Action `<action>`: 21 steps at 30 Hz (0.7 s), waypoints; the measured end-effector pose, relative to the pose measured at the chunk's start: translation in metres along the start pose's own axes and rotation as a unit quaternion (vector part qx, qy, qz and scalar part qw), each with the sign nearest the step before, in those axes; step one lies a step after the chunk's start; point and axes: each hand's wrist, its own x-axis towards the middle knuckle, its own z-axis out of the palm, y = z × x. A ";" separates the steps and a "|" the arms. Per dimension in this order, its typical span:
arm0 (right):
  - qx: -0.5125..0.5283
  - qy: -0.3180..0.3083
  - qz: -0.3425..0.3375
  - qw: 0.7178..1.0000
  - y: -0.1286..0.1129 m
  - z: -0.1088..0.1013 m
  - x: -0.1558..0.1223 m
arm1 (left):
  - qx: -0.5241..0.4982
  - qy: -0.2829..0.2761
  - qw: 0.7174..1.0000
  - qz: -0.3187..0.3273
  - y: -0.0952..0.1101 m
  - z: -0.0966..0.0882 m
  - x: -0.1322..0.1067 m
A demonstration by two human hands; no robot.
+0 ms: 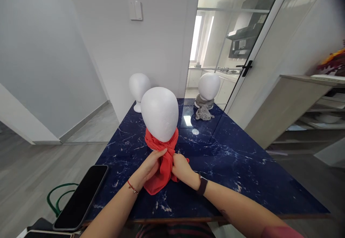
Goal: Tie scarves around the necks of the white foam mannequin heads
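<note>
A white foam mannequin head (160,113) stands on the dark blue marbled table (229,166), with a red scarf (161,162) wrapped round its neck and hanging down onto the tabletop. My left hand (151,166) is closed on the scarf's hanging part from the left, fingers curled just below the knot. My right hand (181,168) grips the scarf from the right side, fingers closed. A red string bracelet is on my left wrist, a dark watch on my right.
Two more white foam heads stand at the table's far end: a bare one (138,89) at left, and one (208,89) at right with a grey scarf (203,110). A black phone (81,196) overhangs the table's near left edge. A green chair frame (60,196) is below it.
</note>
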 end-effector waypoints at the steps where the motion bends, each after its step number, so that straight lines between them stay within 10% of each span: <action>1: 0.012 0.000 0.009 1.000 0.002 -0.003 0.001 | 0.006 -0.001 1.000 0.004 -0.001 0.000 0.001; 8: 0.246 0.110 0.032 0.962 0.004 -0.026 -0.004 | 0.096 0.023 0.995 0.033 -0.008 0.006 0.000; 15: 0.327 0.008 0.003 0.945 -0.014 -0.012 -0.021 | 0.149 0.030 0.987 0.046 -0.004 0.009 -0.006; 21: 0.542 0.024 0.146 0.827 -0.001 -0.036 -0.004 | 0.134 -0.029 0.990 0.026 0.002 0.009 -0.012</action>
